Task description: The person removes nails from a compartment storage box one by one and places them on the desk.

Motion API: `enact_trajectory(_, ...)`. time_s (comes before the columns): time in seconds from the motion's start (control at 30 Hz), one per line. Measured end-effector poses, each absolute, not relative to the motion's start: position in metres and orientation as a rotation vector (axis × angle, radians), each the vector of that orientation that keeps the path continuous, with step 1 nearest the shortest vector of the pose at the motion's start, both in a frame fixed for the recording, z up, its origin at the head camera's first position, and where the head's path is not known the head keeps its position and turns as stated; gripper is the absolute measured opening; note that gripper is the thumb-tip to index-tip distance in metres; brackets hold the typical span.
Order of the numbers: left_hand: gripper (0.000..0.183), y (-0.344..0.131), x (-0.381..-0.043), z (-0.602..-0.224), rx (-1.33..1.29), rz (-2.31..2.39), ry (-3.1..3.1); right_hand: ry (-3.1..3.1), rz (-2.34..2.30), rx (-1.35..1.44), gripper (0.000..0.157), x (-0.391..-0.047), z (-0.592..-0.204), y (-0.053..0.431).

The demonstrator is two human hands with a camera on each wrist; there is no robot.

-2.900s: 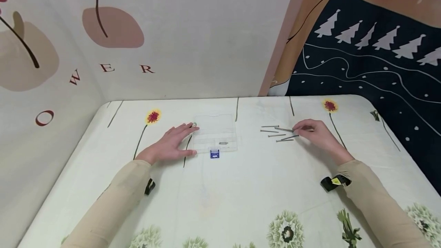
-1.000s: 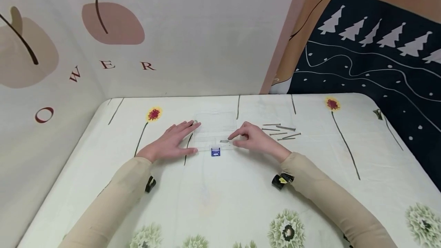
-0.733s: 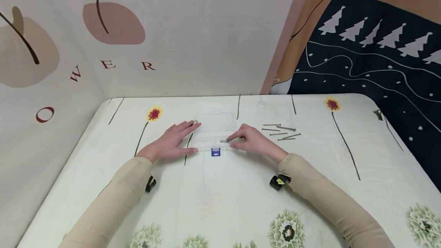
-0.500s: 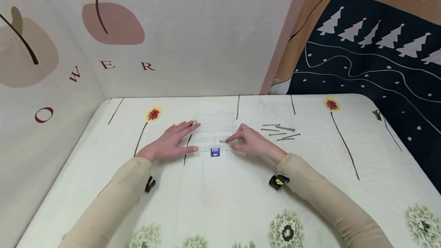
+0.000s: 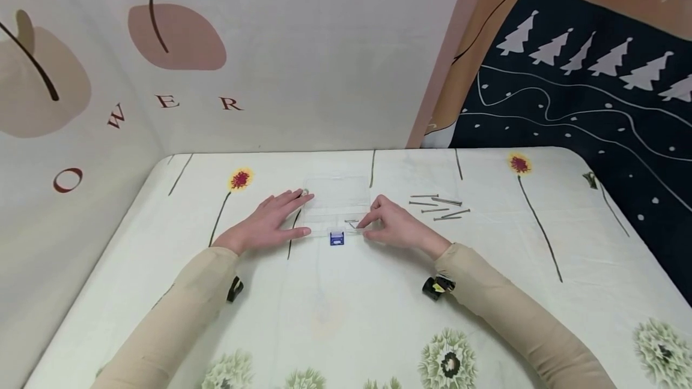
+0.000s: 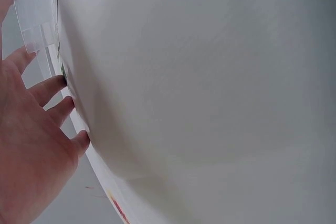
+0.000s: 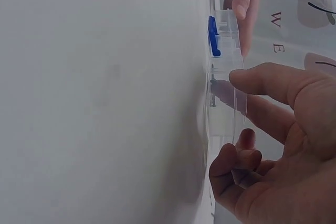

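Observation:
A clear plastic box [image 5: 335, 194] with a blue latch [image 5: 337, 239] lies opened out on the table. Nails [image 5: 351, 221] lie in its front right compartment. My left hand [image 5: 270, 221] rests with spread fingers along the box's left side, thumb at the front corner. At the right end is my right hand [image 5: 397, 221], its index finger reaching down into the compartment beside the nails. In the right wrist view that index finger shows through the clear wall, its tip against a nail [image 7: 212, 90]. The right thumb [image 7: 252, 80] stands apart at the rim, other fingers curled.
Several longer loose nails [image 5: 439, 203] lie on the table to the right of the box, just past the right hand. A white flowered cloth [image 5: 324, 293] covers the table. A printed curtain [image 5: 324, 77] hangs along its back edge.
My right hand has moved left from the loose nails to the box, and its index fingertip has shifted slightly toward the front. One nail in the compartment now lies slanted. The left hand has stayed put.

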State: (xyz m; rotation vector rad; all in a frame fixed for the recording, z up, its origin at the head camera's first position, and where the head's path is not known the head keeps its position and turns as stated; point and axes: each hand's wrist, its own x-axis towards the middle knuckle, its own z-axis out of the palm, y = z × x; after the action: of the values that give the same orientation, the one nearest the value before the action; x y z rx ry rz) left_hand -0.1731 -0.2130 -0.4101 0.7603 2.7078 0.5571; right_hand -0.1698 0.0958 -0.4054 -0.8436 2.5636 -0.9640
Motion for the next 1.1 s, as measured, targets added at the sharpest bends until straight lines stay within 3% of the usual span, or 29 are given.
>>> enact_trajectory(0.37, 0.078, -0.2135, -0.1745, -0.4092, 0.745, 0.553, 2.714, 2.590, -0.955, -0.787, 0.018, -0.1684, -0.4032, 0.0916)
enact_trajectory(0.63, 0.077, -0.2130, -0.1725, -0.4098, 0.746, 0.569, 2.705, 2.579, -0.919, -0.747, 0.034, -0.1647, -0.4018, 0.0887)
enact_trajectory(1.1, 0.076, -0.2124, -0.1717, -0.4087, 0.749, 0.562, 2.715, 2.559, -0.952, -0.860, 0.018, -0.1683, -0.4048, 0.0955)
